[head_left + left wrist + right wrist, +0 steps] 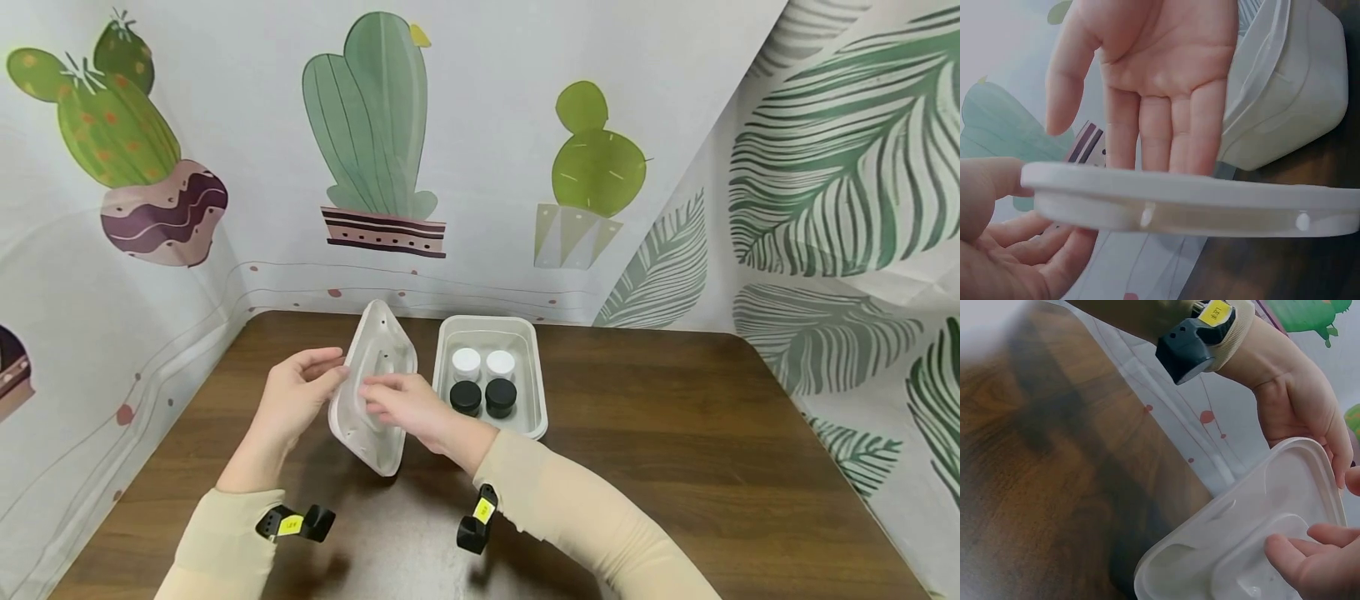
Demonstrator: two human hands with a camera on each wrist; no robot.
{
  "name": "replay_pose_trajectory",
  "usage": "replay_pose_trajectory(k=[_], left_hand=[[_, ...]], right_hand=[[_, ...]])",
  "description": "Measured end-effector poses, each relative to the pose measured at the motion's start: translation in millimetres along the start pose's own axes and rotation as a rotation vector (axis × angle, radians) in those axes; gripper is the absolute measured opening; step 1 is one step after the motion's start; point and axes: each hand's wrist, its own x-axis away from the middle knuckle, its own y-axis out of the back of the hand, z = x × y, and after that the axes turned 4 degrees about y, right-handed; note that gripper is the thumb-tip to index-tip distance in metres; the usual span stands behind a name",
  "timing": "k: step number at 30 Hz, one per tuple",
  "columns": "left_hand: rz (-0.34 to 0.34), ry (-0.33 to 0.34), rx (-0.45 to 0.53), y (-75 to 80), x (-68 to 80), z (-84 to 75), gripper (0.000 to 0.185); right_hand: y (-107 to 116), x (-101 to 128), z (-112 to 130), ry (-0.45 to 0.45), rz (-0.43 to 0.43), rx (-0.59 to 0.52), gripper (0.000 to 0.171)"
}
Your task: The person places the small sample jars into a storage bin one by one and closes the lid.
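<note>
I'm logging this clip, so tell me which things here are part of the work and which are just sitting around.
In the work: white lid, held tilted by left hand and right hand; open container beside it, holding four jars.

Lying about: wooden table; cactus backdrop.

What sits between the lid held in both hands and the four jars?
Only the near wall of the open container separates the lid from the jars, as the head view shows.

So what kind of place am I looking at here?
Likely a staged recording booth, not a real kitchen: a wooden table boxed in by cactus and leaf print backdrops, with wrist cameras strapped on the person's arms.
</note>
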Motion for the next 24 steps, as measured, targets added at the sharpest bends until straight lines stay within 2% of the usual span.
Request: replay_pose_trajectory(k=[6, 12, 18, 24], left_hand=[[-0.005, 0.005, 0.098, -7.3, -2.3, 5.7, 0.039], [0.058, 0.0, 0.262, -15.1, -4.1, 8.3, 0.039], [0.093, 0.027, 0.296, -24.0, -3.0, 6.5, 0.043], [0.142, 0.007, 0.362, -31.8, -2.7, 4.9, 0.043]], right_hand=[[5.0, -3.5, 2.0, -0.023, -0.043, -0.009, 0.046], [11.5, -7.4, 4.9, -0.073, -0.108, -0.016, 0.05], [15.6, -6.4, 10.5, -0.11, -0.156, -0.052, 0.052], [19.5, -7.0, 14.4, -0.094, -0.204, -0.065, 0.053]])
